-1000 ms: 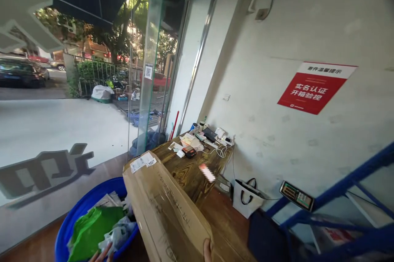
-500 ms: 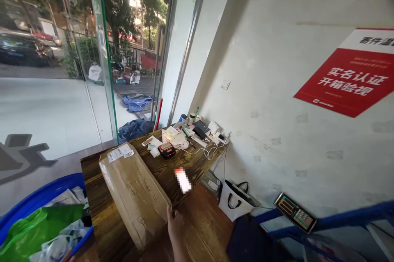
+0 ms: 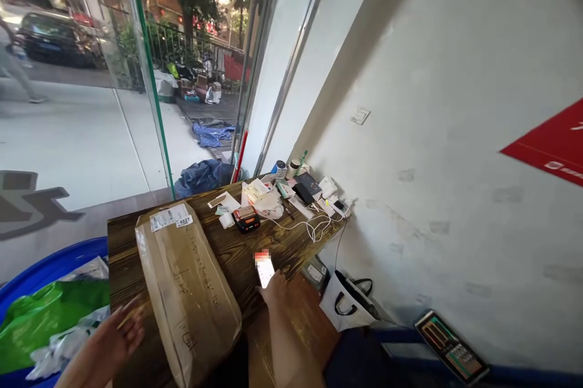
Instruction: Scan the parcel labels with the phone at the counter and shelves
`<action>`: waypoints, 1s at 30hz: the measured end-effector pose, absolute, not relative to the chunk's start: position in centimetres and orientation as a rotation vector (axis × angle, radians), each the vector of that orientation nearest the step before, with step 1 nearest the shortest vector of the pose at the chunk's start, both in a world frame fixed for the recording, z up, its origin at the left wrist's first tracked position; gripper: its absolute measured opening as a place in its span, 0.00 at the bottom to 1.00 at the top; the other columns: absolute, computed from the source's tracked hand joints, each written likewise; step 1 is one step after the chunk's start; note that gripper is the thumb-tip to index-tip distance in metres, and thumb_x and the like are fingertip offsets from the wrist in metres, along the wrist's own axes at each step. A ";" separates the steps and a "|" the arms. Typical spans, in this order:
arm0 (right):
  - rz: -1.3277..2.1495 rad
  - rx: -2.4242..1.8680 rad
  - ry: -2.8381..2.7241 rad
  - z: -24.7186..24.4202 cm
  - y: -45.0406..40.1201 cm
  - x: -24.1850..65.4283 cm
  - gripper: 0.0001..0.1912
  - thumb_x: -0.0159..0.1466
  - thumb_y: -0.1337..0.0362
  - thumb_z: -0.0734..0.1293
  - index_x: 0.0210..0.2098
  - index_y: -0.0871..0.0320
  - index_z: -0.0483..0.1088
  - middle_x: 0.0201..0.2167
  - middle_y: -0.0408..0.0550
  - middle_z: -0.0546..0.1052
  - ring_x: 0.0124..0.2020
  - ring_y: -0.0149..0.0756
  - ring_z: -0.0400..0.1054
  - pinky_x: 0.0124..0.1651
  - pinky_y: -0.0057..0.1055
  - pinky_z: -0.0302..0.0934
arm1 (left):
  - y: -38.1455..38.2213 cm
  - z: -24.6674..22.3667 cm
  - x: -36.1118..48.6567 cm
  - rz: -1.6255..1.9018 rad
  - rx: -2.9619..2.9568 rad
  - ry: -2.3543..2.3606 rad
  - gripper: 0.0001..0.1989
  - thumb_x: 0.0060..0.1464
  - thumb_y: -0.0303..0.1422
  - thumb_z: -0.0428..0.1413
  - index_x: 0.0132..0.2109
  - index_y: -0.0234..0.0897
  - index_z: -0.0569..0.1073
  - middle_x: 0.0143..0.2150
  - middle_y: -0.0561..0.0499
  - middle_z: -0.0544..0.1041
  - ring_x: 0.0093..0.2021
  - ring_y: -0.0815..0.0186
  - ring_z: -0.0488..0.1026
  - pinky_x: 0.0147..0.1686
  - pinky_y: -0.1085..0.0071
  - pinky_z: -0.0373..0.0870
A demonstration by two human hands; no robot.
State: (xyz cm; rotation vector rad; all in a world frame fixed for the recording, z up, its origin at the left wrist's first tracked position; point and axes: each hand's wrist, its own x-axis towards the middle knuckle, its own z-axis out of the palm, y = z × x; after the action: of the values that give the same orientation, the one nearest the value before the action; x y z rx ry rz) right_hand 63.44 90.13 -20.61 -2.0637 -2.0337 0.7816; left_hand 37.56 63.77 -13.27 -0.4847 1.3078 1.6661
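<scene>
A long, taped cardboard box (image 3: 191, 291) with handwriting and a label lies on the dark wooden table (image 3: 122, 254). My right hand (image 3: 273, 292) is closed around the lower end of a smartphone (image 3: 265, 269) with a lit, blurred screen, at the table's front edge. Left of the box, my left hand (image 3: 121, 333) hovers with its fingers curled. A thin yellowish thing shows between those fingers, too small to name, and the hand appears apart from the box.
A blue tub (image 3: 86, 247) with a green bag (image 3: 59, 309) stands at left. Toward the back lie a small black-and-orange device (image 3: 246, 219), papers and white cables (image 3: 314, 230). A white tote bag (image 3: 344, 300) and a scale display (image 3: 450, 345) are at right.
My right hand has left the box's near corner and taken hold of the phone. My left hand has risen into view beside the box. The view has shifted right.
</scene>
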 end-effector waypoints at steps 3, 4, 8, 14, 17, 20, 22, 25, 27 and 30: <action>0.921 -1.909 -2.125 -20.9 91.7 64.2 0.41 0.42 0.68 0.74 0.54 0.73 0.60 0.52 0.75 0.69 0.56 0.65 0.63 0.58 0.49 0.57 | 69.0 -10.9 40.8 1.596 -0.400 1.129 0.19 0.44 0.38 0.60 0.45 0.38 0.76 0.35 0.49 0.78 0.33 0.65 0.71 0.34 0.69 0.70; 0.989 -1.852 -2.143 -21.1 92.2 64.5 0.39 0.41 0.69 0.74 0.52 0.70 0.61 0.50 0.74 0.70 0.55 0.65 0.64 0.56 0.50 0.58 | 70.7 -10.7 42.2 1.558 -0.316 1.156 0.23 0.41 0.40 0.63 0.47 0.38 0.76 0.35 0.49 0.78 0.33 0.65 0.71 0.33 0.71 0.69; 1.390 -1.556 -2.120 -21.0 93.5 65.0 0.30 0.38 0.70 0.72 0.40 0.58 0.60 0.40 0.59 0.76 0.44 0.57 0.71 0.47 0.47 0.65 | 76.7 -11.4 48.6 1.219 0.056 1.387 0.41 0.31 0.51 0.68 0.52 0.34 0.72 0.47 0.41 0.75 0.47 0.57 0.70 0.36 0.69 0.67; 2.049 -0.861 -1.793 -15.8 93.8 64.5 0.39 0.42 0.48 0.74 0.47 0.54 0.56 0.48 0.55 0.75 0.50 0.48 0.70 0.51 0.43 0.66 | 82.7 -10.0 55.3 1.291 0.177 1.168 0.65 0.33 0.43 0.68 0.69 0.47 0.33 0.66 0.38 0.58 0.58 0.48 0.64 0.46 0.57 0.70; 2.383 -0.485 -1.558 -11.5 94.3 64.3 0.48 0.40 0.50 0.77 0.54 0.54 0.53 0.55 0.57 0.70 0.56 0.50 0.65 0.57 0.46 0.61 | 83.3 -8.2 56.2 1.499 0.102 0.928 0.67 0.36 0.28 0.65 0.66 0.60 0.22 0.67 0.47 0.59 0.58 0.53 0.66 0.50 0.57 0.68; 2.616 -0.197 -1.461 -8.4 95.0 64.3 0.49 0.42 0.59 0.79 0.57 0.52 0.52 0.58 0.56 0.67 0.61 0.51 0.61 0.61 0.49 0.56 | 82.6 -6.9 56.5 1.628 0.036 0.905 0.70 0.34 0.25 0.65 0.66 0.59 0.20 0.65 0.49 0.63 0.59 0.55 0.66 0.51 0.63 0.68; 2.701 -0.068 -1.409 -7.3 95.3 64.4 0.48 0.44 0.59 0.78 0.59 0.52 0.52 0.60 0.55 0.66 0.62 0.50 0.59 0.63 0.49 0.54 | 81.9 -6.4 56.6 1.656 0.033 0.939 0.70 0.36 0.27 0.66 0.65 0.56 0.17 0.65 0.47 0.63 0.58 0.55 0.67 0.49 0.64 0.70; 2.738 -0.032 -1.373 -6.8 95.3 64.1 0.43 0.50 0.51 0.75 0.59 0.54 0.55 0.58 0.54 0.69 0.61 0.49 0.61 0.63 0.47 0.54 | 80.8 -6.2 57.0 1.660 0.036 1.026 0.71 0.37 0.26 0.66 0.64 0.58 0.15 0.68 0.45 0.57 0.58 0.52 0.67 0.45 0.60 0.73; 2.667 -0.129 -1.446 -7.0 95.0 63.6 0.37 0.53 0.47 0.72 0.56 0.55 0.59 0.55 0.52 0.72 0.57 0.46 0.65 0.61 0.44 0.56 | 80.1 -6.1 57.3 1.709 0.020 1.050 0.71 0.35 0.24 0.64 0.64 0.60 0.15 0.69 0.46 0.55 0.59 0.51 0.66 0.45 0.60 0.75; 2.577 -0.347 -1.468 -7.6 93.9 62.4 0.29 0.55 0.44 0.69 0.48 0.55 0.66 0.46 0.50 0.78 0.47 0.45 0.71 0.53 0.42 0.62 | 79.3 -5.8 57.5 1.790 -0.027 0.992 0.67 0.34 0.23 0.60 0.66 0.60 0.20 0.67 0.47 0.59 0.57 0.49 0.68 0.42 0.59 0.77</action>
State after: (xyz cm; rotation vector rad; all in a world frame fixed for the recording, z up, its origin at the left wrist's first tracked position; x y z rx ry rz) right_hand 62.40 93.87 -7.61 -0.3466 -1.4678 2.5772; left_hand 57.50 79.32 -5.84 -0.0266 0.9917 1.7904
